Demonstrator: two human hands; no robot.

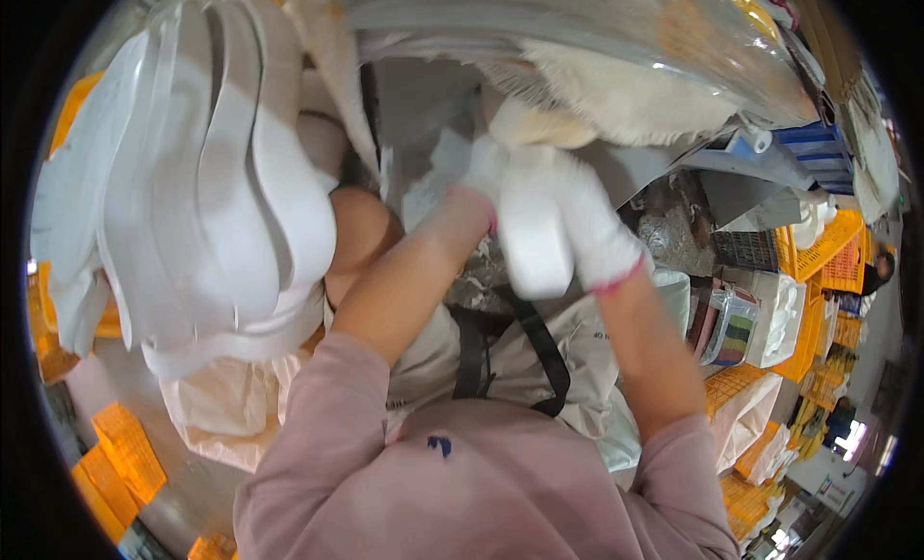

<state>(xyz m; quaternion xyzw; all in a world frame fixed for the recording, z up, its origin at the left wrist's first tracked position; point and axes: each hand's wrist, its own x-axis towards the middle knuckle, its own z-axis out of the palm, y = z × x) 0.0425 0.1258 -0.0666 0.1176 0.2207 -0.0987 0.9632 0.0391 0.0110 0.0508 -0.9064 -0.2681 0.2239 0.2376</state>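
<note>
My right hand (592, 218), in a white knit glove with a pink cuff, is closed round a smooth white rounded piece (535, 250). The piece is blurred and its upper part is covered by the glove, so its exact kind does not show. My left hand (484, 170), gloved the same way, is at the upper left of the piece. Its fingers are smeared and partly hidden, so I cannot tell whether it grips. Just beyond both hands is a thick cream cloth roll (630, 98) with a frayed edge, like a buffing wheel.
Nested large white curved shells (221, 175) stand close on my left. A grey sheet-covered housing (587, 21) spans the far side. Orange crates (130, 454) stand at lower left, and more crates (823, 242) at right. A pale bag with black straps (577, 353) lies before me.
</note>
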